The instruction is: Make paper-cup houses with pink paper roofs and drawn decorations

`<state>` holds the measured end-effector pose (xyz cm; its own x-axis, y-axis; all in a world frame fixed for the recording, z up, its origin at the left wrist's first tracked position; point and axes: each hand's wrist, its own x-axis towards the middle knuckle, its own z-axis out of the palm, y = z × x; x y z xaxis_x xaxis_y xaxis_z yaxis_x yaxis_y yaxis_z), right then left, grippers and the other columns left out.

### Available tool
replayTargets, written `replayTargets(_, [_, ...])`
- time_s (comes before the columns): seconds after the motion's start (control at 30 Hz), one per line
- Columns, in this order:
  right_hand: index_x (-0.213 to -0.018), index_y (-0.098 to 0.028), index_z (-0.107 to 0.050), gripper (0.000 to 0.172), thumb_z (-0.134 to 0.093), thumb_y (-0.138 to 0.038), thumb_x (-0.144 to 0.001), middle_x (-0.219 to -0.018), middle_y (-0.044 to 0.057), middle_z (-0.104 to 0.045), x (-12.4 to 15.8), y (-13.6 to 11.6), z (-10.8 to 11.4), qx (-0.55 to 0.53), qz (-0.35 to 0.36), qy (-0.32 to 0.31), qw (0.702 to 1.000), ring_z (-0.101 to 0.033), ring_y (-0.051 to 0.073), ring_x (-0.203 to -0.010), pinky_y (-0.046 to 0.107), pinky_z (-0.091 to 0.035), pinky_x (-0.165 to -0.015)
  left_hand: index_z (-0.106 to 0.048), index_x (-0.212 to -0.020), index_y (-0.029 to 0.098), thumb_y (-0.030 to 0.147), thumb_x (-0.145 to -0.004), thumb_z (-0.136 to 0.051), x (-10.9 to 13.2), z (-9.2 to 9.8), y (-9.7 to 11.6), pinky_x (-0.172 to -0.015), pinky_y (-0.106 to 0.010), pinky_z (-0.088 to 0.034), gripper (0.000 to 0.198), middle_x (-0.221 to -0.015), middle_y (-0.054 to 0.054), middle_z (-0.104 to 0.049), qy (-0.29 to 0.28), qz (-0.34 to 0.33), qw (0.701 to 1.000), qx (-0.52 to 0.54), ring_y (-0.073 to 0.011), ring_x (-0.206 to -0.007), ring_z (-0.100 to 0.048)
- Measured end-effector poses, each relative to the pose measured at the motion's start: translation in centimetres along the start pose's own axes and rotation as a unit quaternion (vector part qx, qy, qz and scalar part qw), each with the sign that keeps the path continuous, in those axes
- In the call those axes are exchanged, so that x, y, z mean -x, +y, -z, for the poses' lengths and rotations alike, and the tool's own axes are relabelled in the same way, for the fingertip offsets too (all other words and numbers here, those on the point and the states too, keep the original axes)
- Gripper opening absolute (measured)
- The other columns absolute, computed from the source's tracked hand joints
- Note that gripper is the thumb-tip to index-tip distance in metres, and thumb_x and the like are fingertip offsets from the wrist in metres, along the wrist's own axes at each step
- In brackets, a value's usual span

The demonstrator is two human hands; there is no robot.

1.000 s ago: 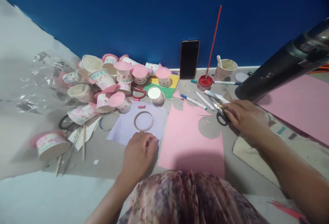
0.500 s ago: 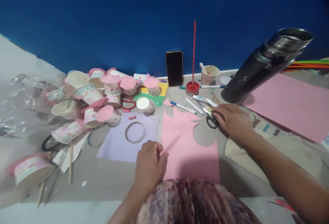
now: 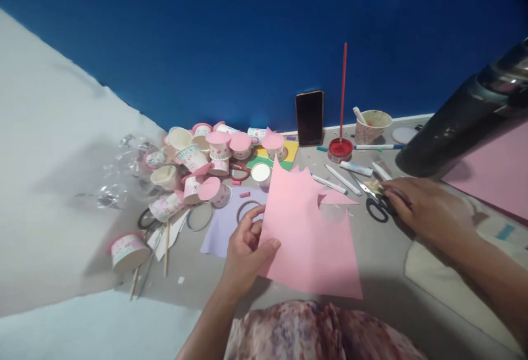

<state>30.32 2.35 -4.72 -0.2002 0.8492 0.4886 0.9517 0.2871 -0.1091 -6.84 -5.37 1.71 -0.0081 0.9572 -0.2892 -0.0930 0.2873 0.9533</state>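
My left hand (image 3: 249,250) pinches the left edge of a pink paper sheet (image 3: 305,239) between thumb and fingers, tilting that side up off the table. The sheet has a jagged top edge and a round cut-out at its upper right. My right hand (image 3: 424,206) is closed over one black loop of the scissors (image 3: 376,208), which lie on the table with blades pointing up-left; its fingertips are partly hidden. Behind the sheet, a lavender sheet (image 3: 218,233) lies under a tape ring (image 3: 243,210), partly covered.
Paper cups (image 3: 193,156) with pink paper discs crowd the left. Markers (image 3: 343,180) lie near the scissors. A phone (image 3: 309,118), a red pot (image 3: 340,151) with a stick and a cup (image 3: 373,126) stand by the blue wall. A dark flask (image 3: 454,123) stands right.
My left hand has taken hold of the pink sheet and lifted its left side. My right hand stays at the scissors. The camera view has swung left.
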Motion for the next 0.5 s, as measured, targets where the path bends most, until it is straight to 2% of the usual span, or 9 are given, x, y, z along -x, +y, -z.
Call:
replayTargets(0.17, [-0.108, -0.022, -0.079, 0.037, -0.047, -0.04, -0.104, -0.104, 0.008, -0.083, 0.2, 0.1, -0.4, 0.003, -0.013, -0.01, 1.0, -0.074, 0.029, -0.096, 0.037, -0.05, -0.07, -0.052, -0.136, 0.021, 0.036, -0.073, -0.09, -0.7, 0.4, 0.0, -0.079, -0.034, -0.058, 0.074, -0.106, -0.009, -0.077, -0.03, 0.005, 1.0, 0.007, -0.023, -0.087, -0.073])
replayTargets(0.27, [-0.11, -0.021, -0.079, 0.036, -0.049, -0.039, -0.104, -0.107, 0.01, -0.083, 0.2, 0.1, -0.5, -0.01, -0.009, -0.012, 1.0, -0.074, 0.029, -0.099, 0.037, -0.052, -0.075, -0.055, -0.136, 0.021, 0.034, -0.081, -0.08, -1.4, -0.1, -0.5, -0.082, -0.035, -0.056, 0.062, -0.101, -0.007, -0.076, -0.057, 0.002, 0.993, -0.105, -0.0229, -0.089, -0.072])
replayTargets(0.33, [-0.11, -0.02, -0.079, 0.034, -0.05, -0.038, -0.104, -0.108, 0.01, -0.083, 0.1, 0.1, -0.4, -0.023, 0.0, -0.01, 1.0, -0.074, 0.029, -0.099, 0.037, -0.053, -0.079, -0.059, -0.137, 0.021, 0.032, -0.083, -0.075, -1.9, 0.1, -0.7, -0.087, -0.037, -0.055, 0.056, -0.104, -0.006, -0.074, -0.035, -0.035, 0.967, -0.251, -0.0228, -0.093, -0.069])
replayTargets(0.4, [-0.109, -0.02, -0.079, 0.033, -0.051, -0.036, -0.104, -0.107, 0.011, -0.083, 0.0, 0.1, -0.3, -0.034, 0.011, 0.0, 0.999, -0.075, 0.028, -0.099, 0.037, -0.053, -0.081, -0.064, -0.132, 0.021, 0.032, -0.086, -0.07, -2.5, 0.9, -1.0, -0.091, -0.04, -0.053, 0.047, -0.109, -0.008, -0.072, 0.035, -0.09, 0.92, -0.379, -0.0238, -0.096, -0.066])
replayTargets(0.5, [-0.11, -0.018, -0.077, 0.031, -0.052, -0.035, -0.104, -0.105, 0.011, -0.082, -0.1, 0.2, -0.1, -0.05, 0.027, 0.017, 0.998, -0.075, 0.028, -0.098, 0.036, -0.053, -0.082, -0.069, -0.118, 0.019, 0.035, -0.092, -0.061, -3.0, 2.9, -1.2, -0.093, -0.046, -0.053, 0.032, -0.109, -0.011, -0.066, 0.137, -0.137, 0.851, -0.487, -0.0281, -0.102, -0.062])
